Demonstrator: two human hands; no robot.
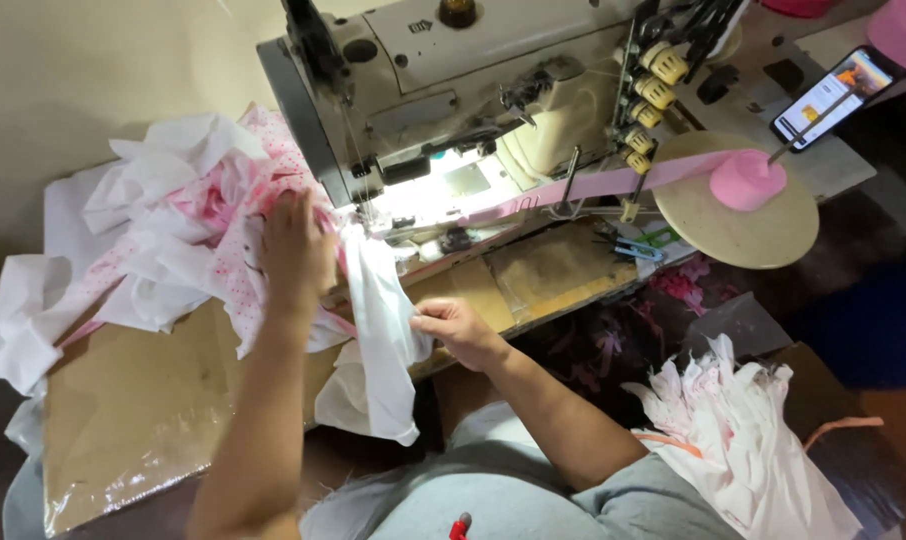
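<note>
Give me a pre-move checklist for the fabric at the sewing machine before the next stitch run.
1. Left hand flat on the sewn pile behind the needle: ok.
2. Right hand pinching the white fabric piece: ok.
3. Fabric edge under the presser foot: cannot tell, glare hides it.
4. Pink tape running from its roll to the sewing machine: ok.
5. Fingers away from needle: cannot tell.

Screen: a phone (835,96) with a lit display, top right, on the grey table beside the sewing machine.
Shape: a slim dark rectangle, lying slanted.
Colours: mostly white display with an orange patch at its upper end.
Label: a small dark mark (420,26) on the machine's pale top.
</note>
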